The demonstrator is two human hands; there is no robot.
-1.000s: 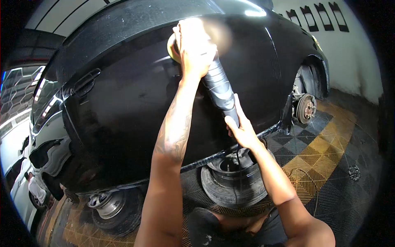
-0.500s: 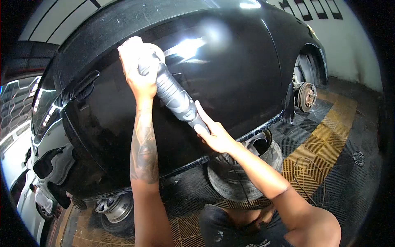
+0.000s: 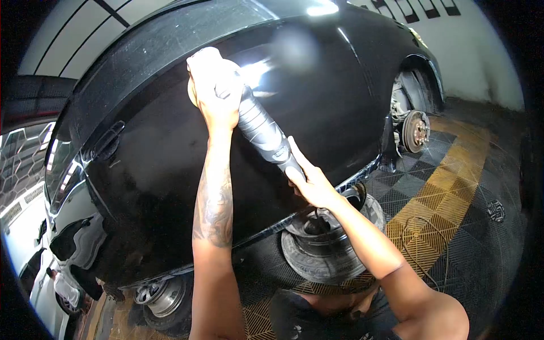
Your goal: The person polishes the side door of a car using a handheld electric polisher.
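Observation:
Both of my hands are on a dark grey car polisher, held slantwise against the black car door. My left hand is closed over the polisher's head at the upper left, brightly lit. Lower down, my right hand grips the rear end of the body. The pad is mostly hidden behind my left hand; a yellowish edge shows beside it. Bright light reflects off the glossy paint near the tool's head.
Below the door lies a wheel with a tire; another wheel is at lower left. A bare brake disc shows in the wheel arch. A cord crosses the tiled floor. A person is at far left beside a white car.
The polisher and both hands have shifted right along the door, away from the door handle. My grip stays the same. The view has tilted slightly.

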